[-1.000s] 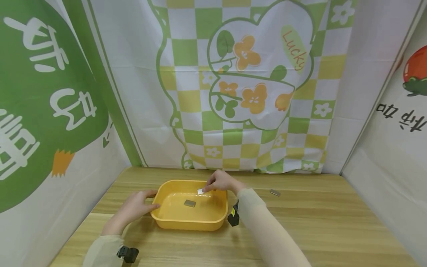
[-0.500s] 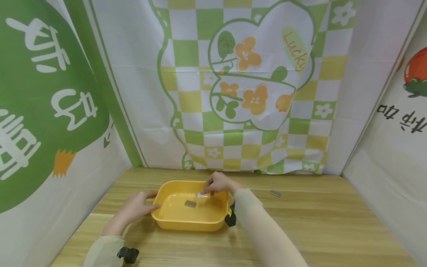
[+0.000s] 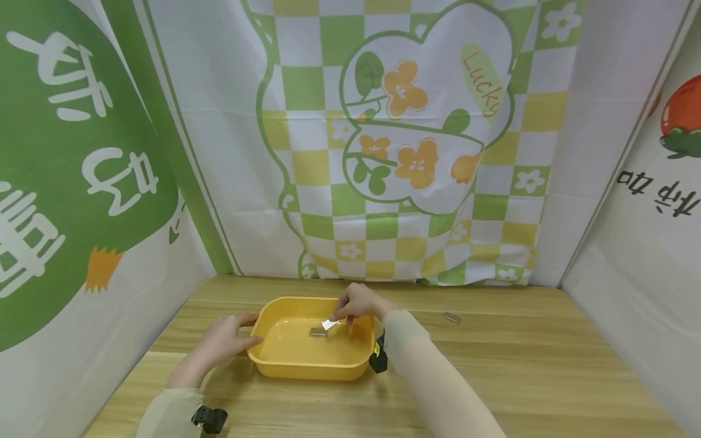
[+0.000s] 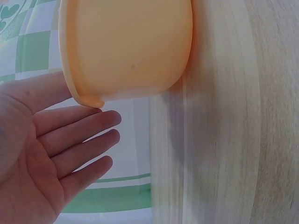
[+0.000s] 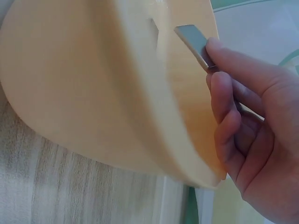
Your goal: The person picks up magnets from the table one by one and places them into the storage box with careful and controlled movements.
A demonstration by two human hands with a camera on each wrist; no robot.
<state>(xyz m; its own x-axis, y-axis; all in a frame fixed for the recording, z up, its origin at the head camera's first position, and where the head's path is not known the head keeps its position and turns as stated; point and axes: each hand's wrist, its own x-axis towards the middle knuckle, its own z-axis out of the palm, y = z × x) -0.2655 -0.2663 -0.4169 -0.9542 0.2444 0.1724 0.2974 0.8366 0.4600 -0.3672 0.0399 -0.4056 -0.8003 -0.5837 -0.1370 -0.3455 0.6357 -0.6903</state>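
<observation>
A yellow plastic basin (image 3: 309, 365) stands on the table, its rim seen close up in both wrist views. At its left end my left hand (image 3: 221, 342) holds the rim, thumb over the edge and fingers along the outside. My right hand (image 3: 361, 301) reaches over the right part of the basin and pinches a small flat silver metal bar (image 5: 192, 41) between thumb and fingers. Just below and left of that bar, a similar grey metal bar (image 3: 317, 333) lies on the basin floor. Whether the two bars touch, I cannot tell.
Another small grey metal bar (image 3: 452, 317) lies on the wooden table (image 3: 526, 365), right of the basin. A checked green and yellow curtain (image 3: 383, 243) hangs along the table's back edge. Printed white cloth walls stand at both sides.
The bar on the basin floor has shifted slightly right and turned. The pinched bar now tilts down toward it, and my right hand has lowered a little. My left hand stays on the rim.
</observation>
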